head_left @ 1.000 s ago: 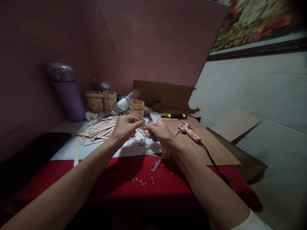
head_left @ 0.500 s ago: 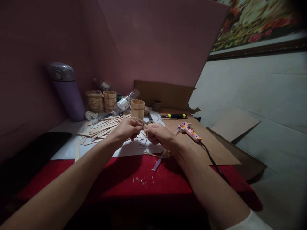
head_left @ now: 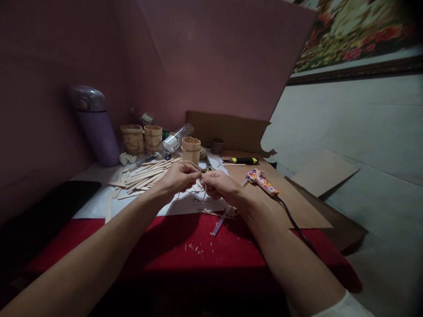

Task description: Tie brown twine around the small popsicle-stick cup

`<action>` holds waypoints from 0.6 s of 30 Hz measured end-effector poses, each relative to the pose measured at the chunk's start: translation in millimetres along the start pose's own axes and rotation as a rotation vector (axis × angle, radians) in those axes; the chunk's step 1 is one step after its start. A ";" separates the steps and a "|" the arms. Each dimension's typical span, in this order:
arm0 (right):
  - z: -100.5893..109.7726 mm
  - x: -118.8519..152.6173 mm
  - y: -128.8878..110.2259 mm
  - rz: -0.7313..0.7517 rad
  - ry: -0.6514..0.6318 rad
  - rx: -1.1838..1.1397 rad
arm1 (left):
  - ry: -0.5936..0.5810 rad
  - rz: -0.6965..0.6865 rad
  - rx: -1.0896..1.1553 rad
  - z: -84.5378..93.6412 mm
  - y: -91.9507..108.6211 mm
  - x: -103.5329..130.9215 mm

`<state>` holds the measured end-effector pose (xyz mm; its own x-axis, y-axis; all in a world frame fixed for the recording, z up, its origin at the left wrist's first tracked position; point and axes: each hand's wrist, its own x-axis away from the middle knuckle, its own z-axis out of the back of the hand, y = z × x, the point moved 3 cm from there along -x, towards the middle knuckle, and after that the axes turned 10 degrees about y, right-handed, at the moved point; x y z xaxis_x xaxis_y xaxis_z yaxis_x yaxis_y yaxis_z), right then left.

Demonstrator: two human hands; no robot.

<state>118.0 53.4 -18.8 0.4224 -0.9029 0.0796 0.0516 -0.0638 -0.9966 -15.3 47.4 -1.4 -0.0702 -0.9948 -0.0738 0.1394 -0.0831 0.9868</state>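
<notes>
My left hand [head_left: 180,177] and my right hand [head_left: 220,183] meet over the white paper [head_left: 175,207], fingertips pinched close together on a thin length of twine [head_left: 191,164]. A loose end hangs down between them; the exact point of the grip is too small to make out. Just behind the fingers stands a small cup made of wooden sticks [head_left: 191,150], with a band of twine around its upper part. A pile of wooden craft sticks [head_left: 148,177] lies left of my left hand. Right of my right hand, a flower-patterned glue gun [head_left: 262,181] rests on cardboard [head_left: 297,207].
Two more stick cups [head_left: 132,140] stand at the back left beside a purple bottle [head_left: 95,127]. A clear plastic bottle [head_left: 178,137] lies tilted near them. A yellow-black cutter [head_left: 244,160] lies on the cardboard. Glue stick [head_left: 219,225] and wood scraps lie on the red cloth [head_left: 165,246].
Both hands stay pinched on the twine with only slight finger movement. The whole view has shifted a little, so things appear slightly further right.
</notes>
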 end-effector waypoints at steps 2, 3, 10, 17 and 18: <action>-0.4 0.3 0.0 0.010 -0.004 0.004 | 0.041 0.016 0.026 1.0 -0.7 0.0; -0.5 0.6 -0.2 0.013 -0.003 0.007 | 0.050 0.026 0.035 1.1 -0.9 0.1; -0.9 2.6 -3.7 0.041 0.029 0.065 | 0.113 0.046 0.035 0.4 0.3 0.1; -0.1 0.6 -6.4 0.104 0.182 0.209 | 0.108 0.042 0.042 -0.3 -2.3 -0.7; 0.2 0.1 -6.5 0.105 0.193 0.217 | 0.103 0.044 0.040 -0.4 -2.7 -0.7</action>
<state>117.9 53.8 -12.3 0.2567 -0.9652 -0.0498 0.2173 0.1078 -0.9701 -15.3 48.3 -4.1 0.0377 -0.9984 -0.0429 0.1002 -0.0390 0.9942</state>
